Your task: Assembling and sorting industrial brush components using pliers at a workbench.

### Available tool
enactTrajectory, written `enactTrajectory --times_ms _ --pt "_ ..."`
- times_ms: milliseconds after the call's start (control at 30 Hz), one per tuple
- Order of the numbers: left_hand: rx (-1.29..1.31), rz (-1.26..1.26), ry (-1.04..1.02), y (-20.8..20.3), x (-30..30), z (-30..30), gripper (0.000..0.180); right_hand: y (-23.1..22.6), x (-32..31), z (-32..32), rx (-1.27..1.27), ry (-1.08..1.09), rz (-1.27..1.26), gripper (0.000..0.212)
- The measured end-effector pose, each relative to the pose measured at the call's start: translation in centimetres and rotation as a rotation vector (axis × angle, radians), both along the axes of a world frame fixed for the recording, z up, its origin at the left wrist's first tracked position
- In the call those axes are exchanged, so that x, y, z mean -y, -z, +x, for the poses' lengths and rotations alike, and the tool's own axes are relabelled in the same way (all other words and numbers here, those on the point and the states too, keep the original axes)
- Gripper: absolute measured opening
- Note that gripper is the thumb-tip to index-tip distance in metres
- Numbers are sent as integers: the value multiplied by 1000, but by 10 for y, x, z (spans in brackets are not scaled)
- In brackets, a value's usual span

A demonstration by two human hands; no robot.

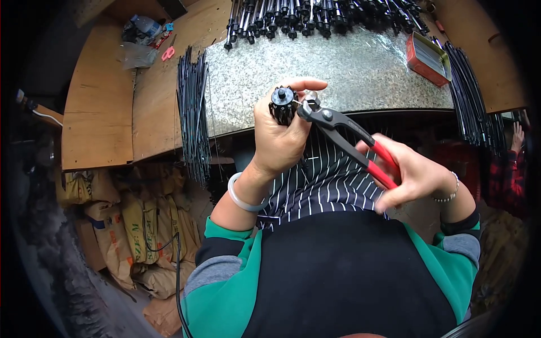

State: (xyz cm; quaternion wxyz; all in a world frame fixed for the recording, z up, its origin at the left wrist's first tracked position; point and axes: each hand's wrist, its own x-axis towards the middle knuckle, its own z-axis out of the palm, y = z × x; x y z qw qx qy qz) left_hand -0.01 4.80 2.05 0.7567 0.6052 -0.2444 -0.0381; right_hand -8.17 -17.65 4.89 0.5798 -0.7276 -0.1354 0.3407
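Black shirt front (344,265), one, filling the lower middle nearest the camera; striped apron (327,194) showing just beyond it. Black cylinder (282,98), one, sitting in the left hand (274,135) above the near edge of the slab (349,70); its grey disc end is facing the camera, its long axis running roughly along the line of sight, its far end hidden. Left fingers are wrapping the cylinder, the index finger reaching out to the right behind the pincers (344,127). Pincers, one pair, lying aslant: head pointing up-left at the cylinder's right side, red handles spreading down-right into the right hand (414,169). Right fingers are curling loosely about the handles, the thumb resting low beside them. Left hand is lying nearer the pincer head; whether the jaws are biting the thin strand beside the cylinder, one cannot tell. Containers: red tin (424,74), open, holding thin pale strips, standing on the slab's far right; sacks (115,245), several, slumping under the left table, contents hidden; clear bottle (147,25), lying at far left near the pink scissors (168,53). Rods (193,112), dark, bundled, overhanging the slab's left edge; metal shafts (321,14), many, lying across the back.
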Motion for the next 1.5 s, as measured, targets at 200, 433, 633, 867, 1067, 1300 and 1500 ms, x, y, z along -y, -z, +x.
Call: enactTrajectory --times_ms 200,433,633,867,1067,1300,1500 --pt "7 0 -1 7 3 2 18 -10 -9 8 474 -6 -396 57" --pt "-67 -10 -13 0 5 -1 16 4 -16 -4 840 208 -318 46" --pt "-81 75 -2 1 2 -3 19 4 -10 3 719 94 -361 38" --pt "61 110 -3 2 5 2 18 -30 3 7 564 71 -532 25" --pt "308 261 -26 -8 1 9 20 -33 8 14 680 23 -729 22" --pt "-277 -566 408 -14 -28 42 22 64 55 45 936 445 -958 33" --pt "-438 -751 251 -12 -6 41 37 95 52 61 1214 533 -1110 62"
